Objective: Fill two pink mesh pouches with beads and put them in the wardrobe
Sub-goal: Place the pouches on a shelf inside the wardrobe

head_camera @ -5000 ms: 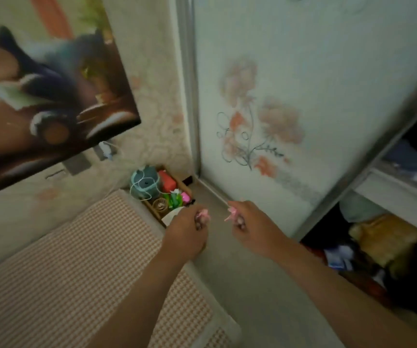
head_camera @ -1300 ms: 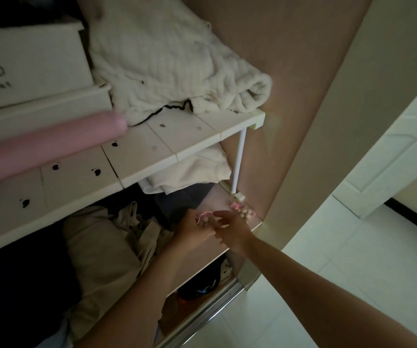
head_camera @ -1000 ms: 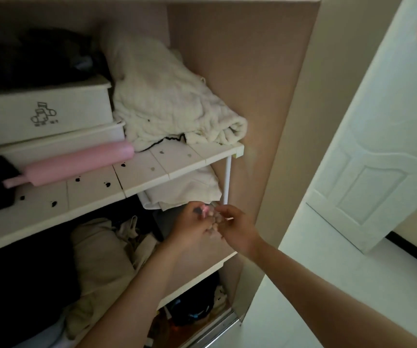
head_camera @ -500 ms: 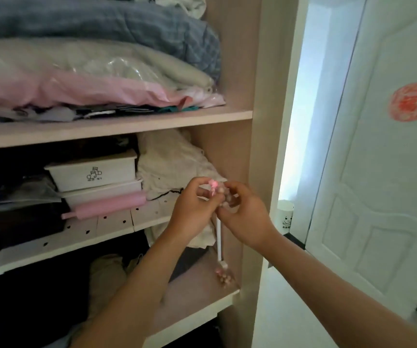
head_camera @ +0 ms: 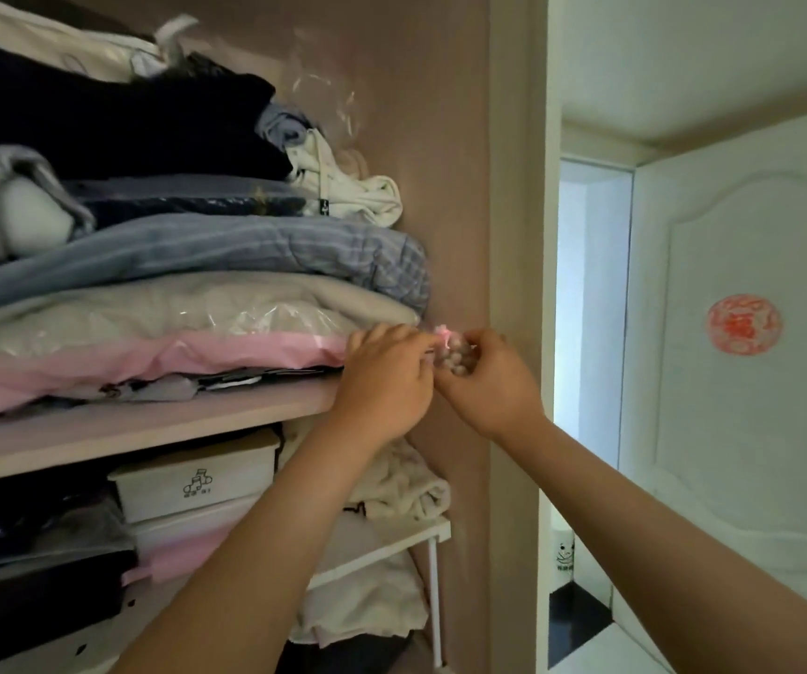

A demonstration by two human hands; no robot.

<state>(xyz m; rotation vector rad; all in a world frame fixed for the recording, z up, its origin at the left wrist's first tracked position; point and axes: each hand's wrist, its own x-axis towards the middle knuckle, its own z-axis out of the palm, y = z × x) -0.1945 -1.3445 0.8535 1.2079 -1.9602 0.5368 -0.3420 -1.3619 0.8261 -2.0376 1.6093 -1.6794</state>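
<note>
Both my hands are raised at the right end of the wardrobe's upper shelf (head_camera: 158, 425). Between them is a small pink mesh pouch (head_camera: 452, 355) full of pale beads, with a pink ribbon tuft at its top. My left hand (head_camera: 384, 377) pinches the pouch's left side and ribbon. My right hand (head_camera: 491, 381) cups the pouch from the right. The pouch is held in the air just past the folded bedding, close to the wardrobe's side wall (head_camera: 445, 187). The other pouch is not in view.
Folded quilts and clothes (head_camera: 187, 265) fill the upper shelf. Below it stand white storage boxes (head_camera: 197, 479), a white rack shelf (head_camera: 392, 542) and towels. A white door (head_camera: 751, 381) with a red sticker stands to the right, beside an open doorway.
My view and both hands have risen from the lower shelf, where one pouch was left by the rack leg, to the upper shelf. The second pouch stays held between both hands.
</note>
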